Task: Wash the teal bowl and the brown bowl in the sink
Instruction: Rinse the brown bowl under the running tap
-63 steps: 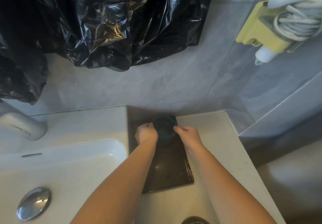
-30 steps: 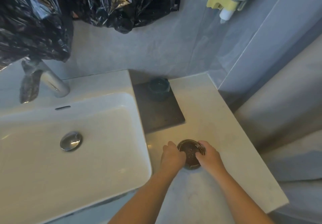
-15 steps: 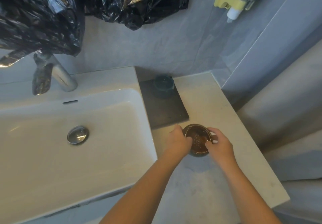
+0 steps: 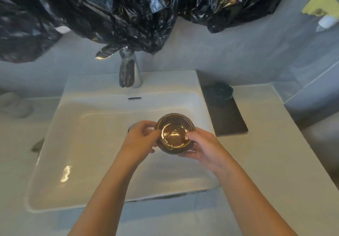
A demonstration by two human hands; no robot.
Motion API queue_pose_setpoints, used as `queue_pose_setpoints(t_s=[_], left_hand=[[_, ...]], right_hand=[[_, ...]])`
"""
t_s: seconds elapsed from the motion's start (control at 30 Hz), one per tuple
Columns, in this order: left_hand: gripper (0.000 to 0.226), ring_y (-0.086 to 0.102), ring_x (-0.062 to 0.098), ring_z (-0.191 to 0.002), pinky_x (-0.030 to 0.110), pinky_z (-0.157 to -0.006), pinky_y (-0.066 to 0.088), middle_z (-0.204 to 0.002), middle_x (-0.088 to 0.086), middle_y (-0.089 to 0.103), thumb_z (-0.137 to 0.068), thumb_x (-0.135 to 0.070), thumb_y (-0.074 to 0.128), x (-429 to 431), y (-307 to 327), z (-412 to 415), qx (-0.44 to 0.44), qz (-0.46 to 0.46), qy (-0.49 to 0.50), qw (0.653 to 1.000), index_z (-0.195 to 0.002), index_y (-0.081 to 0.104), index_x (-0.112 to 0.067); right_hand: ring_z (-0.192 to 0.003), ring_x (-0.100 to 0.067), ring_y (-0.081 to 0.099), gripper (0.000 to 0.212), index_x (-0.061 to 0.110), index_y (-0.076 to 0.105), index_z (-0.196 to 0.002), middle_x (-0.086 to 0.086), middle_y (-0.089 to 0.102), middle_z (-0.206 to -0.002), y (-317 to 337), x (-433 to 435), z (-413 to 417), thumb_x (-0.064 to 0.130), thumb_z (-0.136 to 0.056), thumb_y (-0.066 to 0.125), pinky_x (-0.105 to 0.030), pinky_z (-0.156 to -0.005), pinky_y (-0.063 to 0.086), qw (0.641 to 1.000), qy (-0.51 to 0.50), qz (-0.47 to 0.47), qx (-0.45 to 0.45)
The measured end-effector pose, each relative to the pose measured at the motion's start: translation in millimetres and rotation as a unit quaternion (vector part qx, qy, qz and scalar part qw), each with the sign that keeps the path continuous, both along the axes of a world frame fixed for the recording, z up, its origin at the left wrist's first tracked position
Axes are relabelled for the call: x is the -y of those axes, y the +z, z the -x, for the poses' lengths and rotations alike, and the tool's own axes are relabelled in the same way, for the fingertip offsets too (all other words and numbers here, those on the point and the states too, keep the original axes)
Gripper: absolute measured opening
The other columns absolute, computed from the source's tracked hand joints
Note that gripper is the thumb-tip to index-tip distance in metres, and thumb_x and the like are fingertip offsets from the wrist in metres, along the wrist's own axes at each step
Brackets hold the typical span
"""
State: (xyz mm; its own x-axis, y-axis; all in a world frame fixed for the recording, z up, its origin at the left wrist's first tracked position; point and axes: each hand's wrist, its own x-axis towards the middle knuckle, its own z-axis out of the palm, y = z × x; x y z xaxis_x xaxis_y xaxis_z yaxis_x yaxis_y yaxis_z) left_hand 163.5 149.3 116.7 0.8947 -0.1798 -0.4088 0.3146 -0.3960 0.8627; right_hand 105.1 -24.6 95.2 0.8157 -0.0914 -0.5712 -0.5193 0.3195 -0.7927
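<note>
Both hands grip brown bowl (image 4: 174,134) over sink (image 4: 110,107).

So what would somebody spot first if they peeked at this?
Probably the shiny brown bowl, held by the left hand and right hand over the white sink. Next, the crinkly black plastic bags across the top, above the tap. The teal bowl sits on a dark tray right of the sink.
</note>
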Motion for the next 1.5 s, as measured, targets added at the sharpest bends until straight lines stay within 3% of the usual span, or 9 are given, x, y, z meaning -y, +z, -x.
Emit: queue_pose_setpoints(t_s=[0.13, 0.23, 0.47, 0.8, 1.03, 1.2, 1.27, 1.4, 1.5], left_hand=[[0.019, 0.064, 0.007, -0.090, 0.020, -0.066, 0.052, -0.107, -0.001, 0.068, -0.096, -0.020, 0.051, -58, -1, -28, 0.046, 0.055, 0.084, 0.994, -0.110, 0.064, -0.019], [0.027, 0.067, 0.017, -0.100, 0.032, -0.081, 0.055, -0.111, 0.000, 0.070, -0.092, -0.026, 0.055, -87, 3, -50, 0.033, 0.182, 0.123, 0.975, -0.116, 0.062, -0.016], [0.042, 0.055, 0.025, -0.124, 0.044, -0.098, 0.048, -0.137, 0.012, 0.054, -0.098, -0.015, 0.037, -93, 31, -97, -0.045, 0.509, 0.147, 0.847, -0.138, 0.044, -0.004], [0.045, 0.051, 0.023, -0.128, 0.044, -0.105, 0.043, -0.143, 0.012, 0.049, -0.100, -0.014, 0.029, -79, 58, -114, -0.023, 0.563, 0.098, 0.820, -0.143, 0.037, -0.004], [0.037, 0.060, 0.016, -0.119, 0.036, -0.099, 0.050, -0.132, 0.004, 0.061, -0.100, -0.016, 0.035, -79, 50, -109, 0.083, 0.453, 0.042, 0.887, -0.134, 0.051, -0.011], [0.030, 0.066, -0.003, -0.093, 0.017, -0.092, 0.047, -0.092, -0.023, 0.073, -0.086, -0.014, 0.045, -101, -28, -61, 0.277, 0.093, 0.008, 0.956, -0.098, 0.072, -0.022], [0.032, 0.059, -0.008, -0.099, 0.022, -0.108, 0.034, -0.095, -0.034, 0.067, -0.087, -0.016, 0.045, -106, -51, -54, 0.351, -0.028, -0.075, 0.933, -0.104, 0.072, -0.021], [0.041, 0.049, 0.008, -0.124, 0.051, -0.118, 0.015, -0.124, -0.007, 0.065, -0.083, -0.032, 0.056, -95, -76, -71, 0.502, -0.281, -0.282, 0.768, -0.122, 0.062, -0.021], [0.052, 0.054, 0.017, -0.123, 0.053, -0.116, 0.021, -0.126, -0.002, 0.064, -0.075, -0.027, 0.073, -82, -84, -85, 0.481, -0.282, -0.333, 0.760, -0.125, 0.058, -0.019]], right_hand=[[-0.098, -0.026, 0.069, 0.025, 0.007, 0.062, -0.122, -0.015, 0.069, -0.111, -15, -57, -32, 0.011, -0.099, 0.052, -0.040, -0.076, 0.061, 0.999, -0.032, -0.026, -0.009], [-0.104, -0.031, 0.067, 0.027, 0.006, 0.061, -0.123, -0.017, 0.068, -0.116, -22, -86, -52, 0.011, -0.098, 0.053, -0.044, -0.083, 0.060, 0.998, -0.061, -0.018, -0.011], [-0.100, -0.029, 0.071, 0.025, 0.006, 0.063, -0.121, -0.015, 0.071, -0.114, -21, -113, -82, 0.011, -0.097, 0.055, -0.039, -0.076, 0.061, 0.994, -0.105, -0.012, 0.000], [-0.087, -0.022, 0.075, 0.017, 0.007, 0.065, -0.111, -0.008, 0.076, -0.093, -14, -107, -93, 0.010, -0.097, 0.056, -0.041, -0.077, 0.061, 0.995, -0.091, -0.017, 0.030], [-0.095, -0.028, 0.073, 0.023, 0.007, 0.066, -0.115, -0.011, 0.076, -0.103, -19, -109, -101, 0.007, -0.096, 0.053, -0.044, -0.080, 0.061, 0.997, -0.054, 0.022, 0.044], [-0.099, -0.031, 0.072, 0.030, 0.008, 0.067, -0.117, -0.016, 0.074, -0.107, -35, -103, -105, 0.004, -0.093, 0.050, -0.051, -0.085, 0.059, 0.996, -0.021, 0.061, 0.054], [-0.098, -0.031, 0.072, 0.030, 0.008, 0.068, -0.116, -0.017, 0.074, -0.107, -40, -102, -107, 0.004, -0.092, 0.050, -0.052, -0.085, 0.059, 0.996, -0.008, 0.067, 0.060], [-0.085, -0.025, 0.075, 0.028, 0.010, 0.070, -0.111, -0.013, 0.076, -0.098, -47, -100, -113, 0.003, -0.091, 0.051, -0.043, -0.076, 0.062, 0.993, 0.018, 0.093, 0.070], [-0.073, -0.020, 0.072, 0.024, 0.006, 0.071, -0.103, -0.011, 0.072, -0.086, -50, -97, -118, 0.003, -0.089, 0.052, -0.033, -0.062, 0.060, 0.989, 0.025, 0.127, 0.070]])
